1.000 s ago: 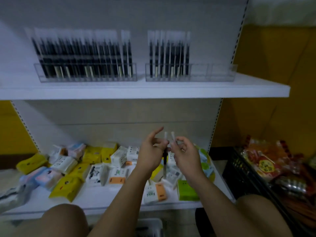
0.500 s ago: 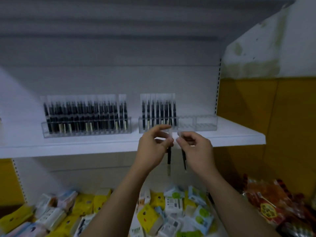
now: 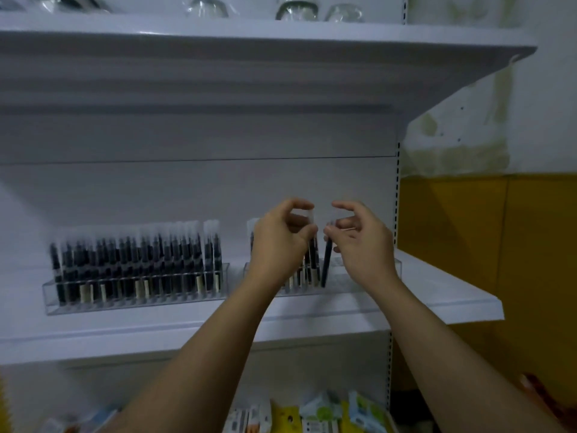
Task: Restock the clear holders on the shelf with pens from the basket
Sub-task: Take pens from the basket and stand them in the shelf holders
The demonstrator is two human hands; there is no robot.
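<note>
Two clear holders stand on the white shelf (image 3: 452, 295). The left holder (image 3: 137, 303) is packed with black pens in clear sleeves. The right holder (image 3: 346, 284) has pens only in its left part. My left hand (image 3: 278, 245) pinches a sleeved pen (image 3: 312, 257) by its top, just above the filled slots. My right hand (image 3: 362, 245) holds a second black pen (image 3: 326, 260) at its top with thumb and fingertips. That pen leans, with its lower end down in the right holder beside the last filled slot. The basket is out of view.
An upper shelf (image 3: 281, 45) with glassware overhangs the holders. Small packets (image 3: 315, 414) lie on the shelf below. A yellow wall panel (image 3: 487, 260) stands to the right.
Both hands have risen from the lower shelf to the right holder, each with a pen. The right hand's pen now has its tip in the holder.
</note>
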